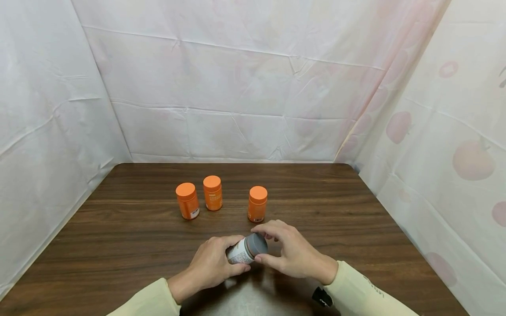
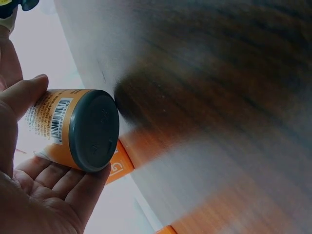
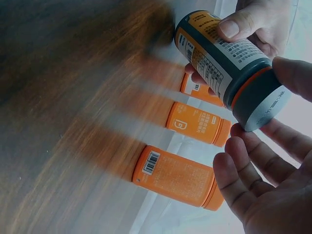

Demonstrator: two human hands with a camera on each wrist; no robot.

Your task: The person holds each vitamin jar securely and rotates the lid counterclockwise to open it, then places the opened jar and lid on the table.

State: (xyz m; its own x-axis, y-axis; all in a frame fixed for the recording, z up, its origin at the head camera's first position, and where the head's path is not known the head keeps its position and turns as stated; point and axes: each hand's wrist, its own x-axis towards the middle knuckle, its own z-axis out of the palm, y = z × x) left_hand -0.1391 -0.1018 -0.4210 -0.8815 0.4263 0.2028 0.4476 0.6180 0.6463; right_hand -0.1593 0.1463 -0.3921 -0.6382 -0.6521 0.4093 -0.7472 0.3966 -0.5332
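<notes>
Tilted above the front of the table, a supplement bottle with a white-and-orange label is gripped around its body by my left hand. Its dark grey cap points to the right, with a thin orange ring beneath it. My right hand is at this cap: thumb on one edge, fingertips on the opposite edge. In the left wrist view, the dark base and a barcode face the camera. The left thumb presses on the label in the right wrist view.
Three orange bottles with orange caps stand upright beyond my hands: one at the left, one beside it, and one nearer the middle. The dark wooden table is bordered by white sheets at the back and sides.
</notes>
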